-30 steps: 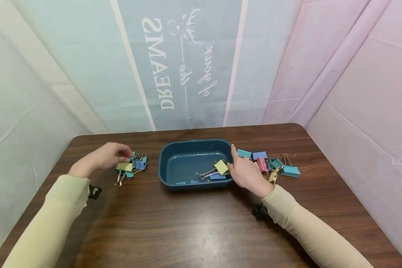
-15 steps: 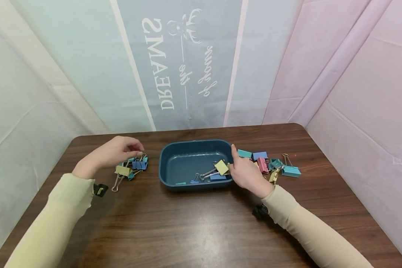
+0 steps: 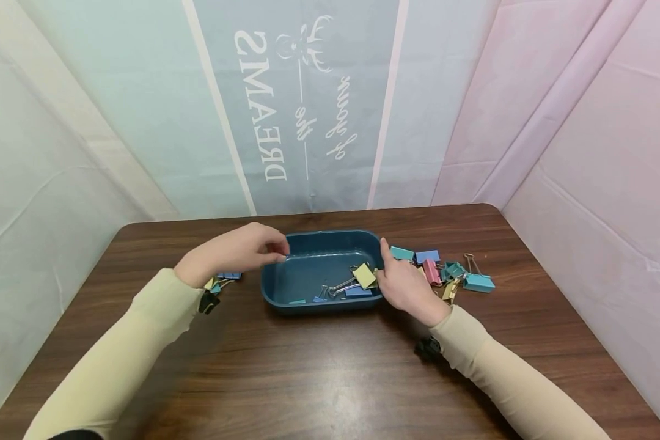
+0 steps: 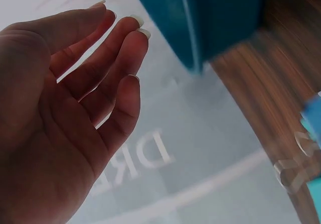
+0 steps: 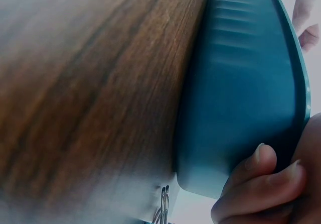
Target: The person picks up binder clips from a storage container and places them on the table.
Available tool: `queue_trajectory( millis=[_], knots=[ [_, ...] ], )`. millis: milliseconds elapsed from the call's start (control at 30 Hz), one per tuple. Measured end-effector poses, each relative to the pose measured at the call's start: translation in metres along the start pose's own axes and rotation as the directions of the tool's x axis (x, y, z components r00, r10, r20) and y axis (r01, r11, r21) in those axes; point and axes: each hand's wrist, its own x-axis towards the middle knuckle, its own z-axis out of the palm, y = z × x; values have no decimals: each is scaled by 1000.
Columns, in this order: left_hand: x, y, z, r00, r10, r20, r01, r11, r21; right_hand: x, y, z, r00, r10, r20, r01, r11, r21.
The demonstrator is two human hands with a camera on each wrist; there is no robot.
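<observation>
In the head view my left hand (image 3: 242, 247) is over the left rim of a dark blue rectangular plastic tray (image 3: 319, 307). Its fingers are bent, thumb tip close to the index fingertip in the left wrist view; I cannot tell whether something small is pinched there. My right hand (image 3: 407, 284) grips the tray's right end, index finger straight along the rim, other fingers (image 5: 258, 184) against the outer wall. Inside the tray lie a yellow binder clip (image 3: 365, 275), a blue binder clip (image 3: 357, 291) and several smaller ones.
Right of the tray lies a pile of binder clips, among them a pink clip (image 3: 431, 271) and a turquoise clip (image 3: 479, 282). A smaller pile, with a blue clip (image 3: 231, 275), is partly hidden behind my left wrist. A fabric backdrop (image 3: 330, 183) stands behind the wooden table (image 3: 308, 373).
My left hand has moved right, from the left pile of binder clips to the tray's left rim. A yellow clip in that pile shifted earlier. My right hand and the tray have stayed put.
</observation>
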Motion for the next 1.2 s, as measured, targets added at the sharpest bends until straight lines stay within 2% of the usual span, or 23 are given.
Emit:
queue_trajectory(
  millis=[167,333,467,700,967,1200],
  knots=[
    [33,20,7,993,79,89,-85,994,63,-1,1,-1,1000,3,-3,-3,1000,1],
    [60,40,16,977,96,193,-120,986,116,-1,0,-2,1000,11,-3,-11,1000,1],
    [74,50,23,963,106,248,-147,978,151,-1,0,-2,1000,13,3,-14,1000,8],
    [89,58,40,935,142,325,-198,969,148,-1,0,-2,1000,13,1,-13,1000,-2],
    [96,61,58,881,99,463,-185,972,144,-2,-2,-2,1000,9,8,-9,1000,-1],
    [102,62,66,855,55,516,-180,964,195,-3,-1,-3,1000,5,2,-5,1000,5]
  ],
)
